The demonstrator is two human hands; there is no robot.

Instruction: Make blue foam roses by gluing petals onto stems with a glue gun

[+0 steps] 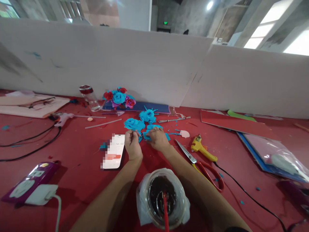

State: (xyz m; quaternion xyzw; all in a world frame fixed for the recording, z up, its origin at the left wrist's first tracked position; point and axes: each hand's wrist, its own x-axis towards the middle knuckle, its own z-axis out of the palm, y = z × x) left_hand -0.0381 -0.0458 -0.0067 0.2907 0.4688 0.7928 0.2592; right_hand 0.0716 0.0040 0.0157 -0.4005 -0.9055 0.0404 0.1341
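At the middle of the red table (79,151), a small blue paper piece (146,135), seemingly light, soft and easily torn, best taken by its edges, is pinched between the closed left hand (132,144) and right hand (158,139), with 2 blue paper flowers (134,124) just beyond.

Matt red table (79,151), soft blue paper flowers (134,124), shiny metal scissors (185,151), glossy clear plastic cup (164,196)

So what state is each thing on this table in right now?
Left hand: closed, pinching blue paper.
Right hand: pressing on the blue paper.
Phone: screen lit.
Scissors: shut, lying flat.
Yellow glue gun: lying down, untouched.
Drink cup: lidded, straw in.
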